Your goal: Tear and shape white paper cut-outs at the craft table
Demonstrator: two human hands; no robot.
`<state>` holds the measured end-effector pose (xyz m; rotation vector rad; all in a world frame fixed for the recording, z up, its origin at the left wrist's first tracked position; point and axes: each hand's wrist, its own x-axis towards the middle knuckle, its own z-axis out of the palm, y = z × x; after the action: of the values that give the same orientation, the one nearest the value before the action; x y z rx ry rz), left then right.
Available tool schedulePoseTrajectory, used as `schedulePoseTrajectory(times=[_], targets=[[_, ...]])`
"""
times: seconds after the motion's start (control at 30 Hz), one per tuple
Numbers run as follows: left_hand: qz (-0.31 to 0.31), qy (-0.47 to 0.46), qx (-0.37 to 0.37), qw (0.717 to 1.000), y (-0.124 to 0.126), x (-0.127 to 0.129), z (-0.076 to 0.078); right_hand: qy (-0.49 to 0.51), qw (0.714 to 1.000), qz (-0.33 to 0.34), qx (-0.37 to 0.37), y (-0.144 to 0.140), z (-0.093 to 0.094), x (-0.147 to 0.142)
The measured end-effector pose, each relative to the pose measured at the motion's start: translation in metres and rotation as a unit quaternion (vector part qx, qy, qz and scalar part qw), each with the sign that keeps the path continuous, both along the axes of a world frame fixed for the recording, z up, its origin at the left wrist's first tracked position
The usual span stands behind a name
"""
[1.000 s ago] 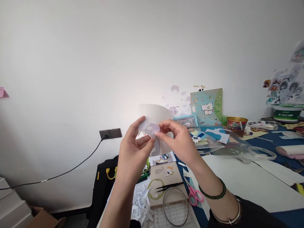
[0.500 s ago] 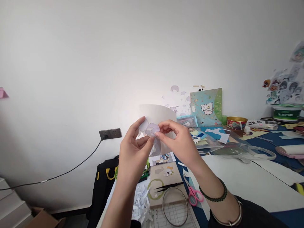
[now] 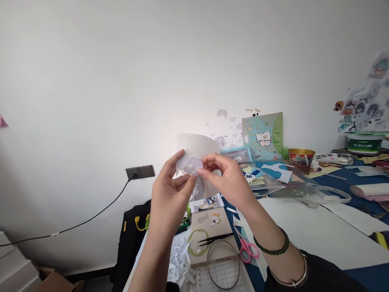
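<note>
both hands are up in front of the wall, well above the pink scissors (image 3: 246, 248) on the blue table (image 3: 364, 280). the left hand (image 3: 169, 194) grips a curled white backing sheet (image 3: 194, 147), thumb on its front, while the right hand (image 3: 228, 178) pinches a pale lilac sticker (image 3: 194, 164) between thumb and forefinger at the sheet's face. the sticker looks partly lifted, not free of the sheet, so the peeling seems underway rather than finished. black tweezers (image 3: 214, 238) lie just left of the scissors, untouched.
</note>
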<state>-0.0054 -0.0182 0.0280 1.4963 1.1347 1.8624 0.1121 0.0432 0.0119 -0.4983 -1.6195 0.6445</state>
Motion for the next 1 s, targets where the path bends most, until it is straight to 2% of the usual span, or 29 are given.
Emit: schedulePoseTrajectory(times=[0.17,0.33,0.53,0.67,0.83,1.0], targets=[[0.011,0.009,-0.005,1.0,0.0016,-0.0004,-0.0006,-0.021,0.998,-0.048,0.022,-0.0035,0.0016,0.0],[0.013,-0.009,-0.006,1.0,0.0011,0.0013,-0.0003,-0.061,0.987,-0.122,0.084,-0.0066,0.0029,0.0012],[0.01,-0.015,0.009,1.0,-0.0008,0.0005,0.0011,-0.078,0.973,-0.166,0.137,-0.0064,0.0016,0.0004],[-0.002,-0.013,-0.002,1.0,-0.0007,-0.0031,0.0015,-0.066,0.976,-0.158,0.138,-0.005,0.0018,0.0016],[-0.048,-0.011,-0.015,0.999,-0.0013,-0.0043,0.0013,-0.02,0.981,-0.134,0.139,-0.0034,0.0032,0.0061],[-0.034,0.006,0.005,0.999,-0.001,-0.0031,0.001,-0.01,0.977,-0.159,0.139,-0.0031,0.0033,0.0072]])
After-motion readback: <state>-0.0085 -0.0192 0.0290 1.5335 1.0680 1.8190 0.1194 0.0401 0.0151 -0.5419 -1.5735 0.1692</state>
